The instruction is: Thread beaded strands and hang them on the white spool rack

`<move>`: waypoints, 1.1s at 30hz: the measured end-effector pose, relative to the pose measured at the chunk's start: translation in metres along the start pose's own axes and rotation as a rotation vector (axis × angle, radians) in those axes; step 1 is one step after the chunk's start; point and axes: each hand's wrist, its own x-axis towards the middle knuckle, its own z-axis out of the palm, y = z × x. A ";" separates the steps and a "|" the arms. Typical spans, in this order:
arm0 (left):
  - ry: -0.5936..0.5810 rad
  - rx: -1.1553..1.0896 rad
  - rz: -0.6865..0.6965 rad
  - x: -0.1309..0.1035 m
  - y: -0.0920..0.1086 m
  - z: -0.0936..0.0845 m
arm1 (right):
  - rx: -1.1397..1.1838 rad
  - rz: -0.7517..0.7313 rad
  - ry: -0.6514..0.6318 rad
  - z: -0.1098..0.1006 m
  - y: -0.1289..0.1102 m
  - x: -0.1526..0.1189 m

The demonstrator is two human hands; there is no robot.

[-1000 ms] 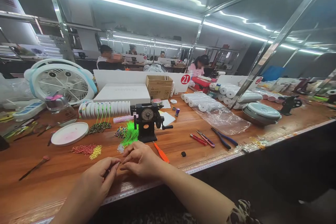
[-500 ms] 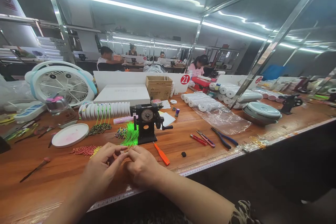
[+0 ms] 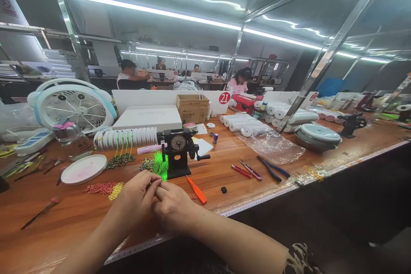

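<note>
My left hand (image 3: pixel 139 190) and my right hand (image 3: pixel 171 205) meet over the front of the wooden table, fingertips pinched together. Whatever sits between the fingers is too small or too covered to make out. Just beyond them stands a black hand-crank winder (image 3: pixel 177 150) with a round dial, its shaft carrying a row of white spools (image 3: pixel 128 138). Bright green strands (image 3: pixel 160 165) hang beside the winder, with small multicoloured beads (image 3: pixel 147 165) at their ends. Left of my left hand lie small red pieces (image 3: pixel 99 187) and yellow pieces (image 3: pixel 116 191). An orange-handled screwdriver (image 3: pixel 197 190) rests right of my hands.
A white round dish (image 3: pixel 84 170) and a fan (image 3: pixel 75 109) stand at left. Pliers (image 3: pixel 272 169), a red-handled tool (image 3: pixel 241 171) and a cutter (image 3: pixel 251 170) lie at right. Behind are a cardboard box (image 3: pixel 192 109) and wrapped white rolls (image 3: pixel 240 123). Other people sit further back.
My left hand has closed in more tightly against the right one, its fingers curling over. The yellow pieces show more now. The camera view has shifted slightly.
</note>
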 end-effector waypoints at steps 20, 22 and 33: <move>-0.068 -0.858 -0.514 -0.019 -0.003 -0.008 | 1.554 0.999 0.075 -0.061 0.010 0.018; -0.063 -0.866 -0.511 -0.021 -0.001 -0.007 | 1.428 1.002 0.085 -0.062 0.007 0.019; -0.012 -0.689 -0.367 -0.027 -0.007 -0.003 | 1.083 0.880 -0.011 -0.056 -0.006 0.016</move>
